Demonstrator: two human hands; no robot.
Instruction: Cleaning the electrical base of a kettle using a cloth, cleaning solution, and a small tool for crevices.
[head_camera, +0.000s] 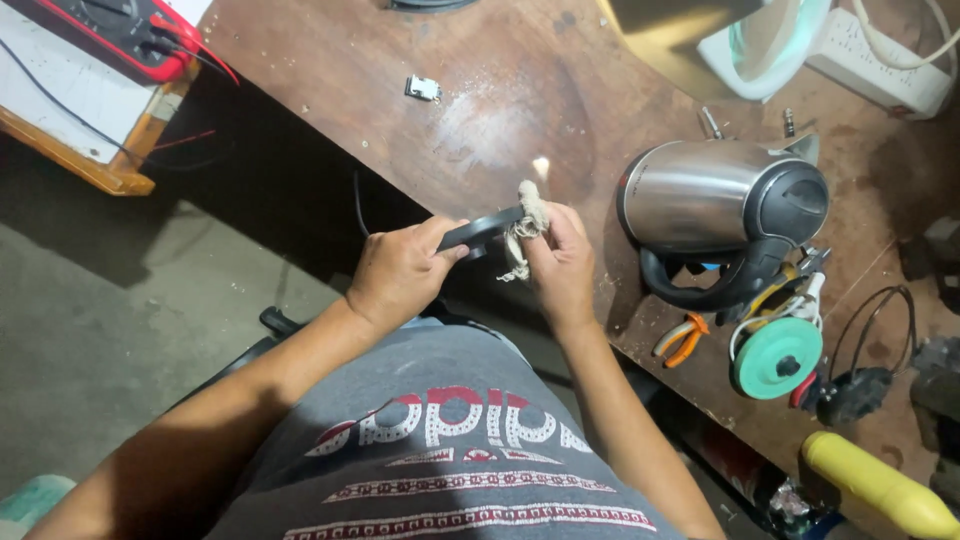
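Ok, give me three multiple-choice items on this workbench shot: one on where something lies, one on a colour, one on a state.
1. Where does the steel kettle lie on the wooden bench?
A. To the right of the hands
B. To the left of the hands
C. On the floor

2. What colour is the disc below the kettle?
A. Red
B. Green
C. White

3. What is the left hand doing?
A. Lying flat and empty
B. Gripping the orange-handled pliers
C. Gripping a flat black part

Answers:
1 A: the kettle lies on its side, right of the right hand.
2 B: the disc's face is green, with a dark hub.
3 C: its fingers close on the black part, while the right hand holds a whitish cloth wad at its far end.
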